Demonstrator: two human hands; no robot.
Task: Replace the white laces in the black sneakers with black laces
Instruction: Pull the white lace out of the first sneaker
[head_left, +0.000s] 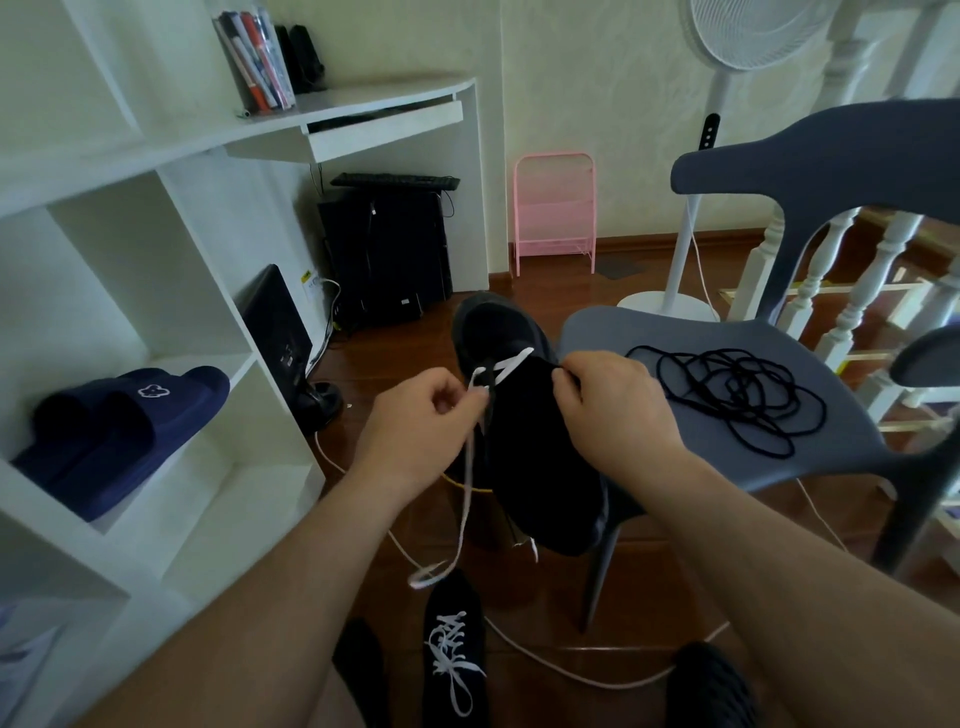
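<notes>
Nearest, on the floor below the grey chair, the second black sneaker lies with its white lace intact. Above it, off the chair's left edge, the left hand pinches the white lace, whose tail hangs down. The right hand curls its fingers on the held black sneaker. Farther, the black laces lie tangled on the chair seat

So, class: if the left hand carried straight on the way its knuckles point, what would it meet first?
Most likely the held black sneaker: the left hand, pinching the white lace, points right toward its lace area. Depth is uncertain.
</notes>
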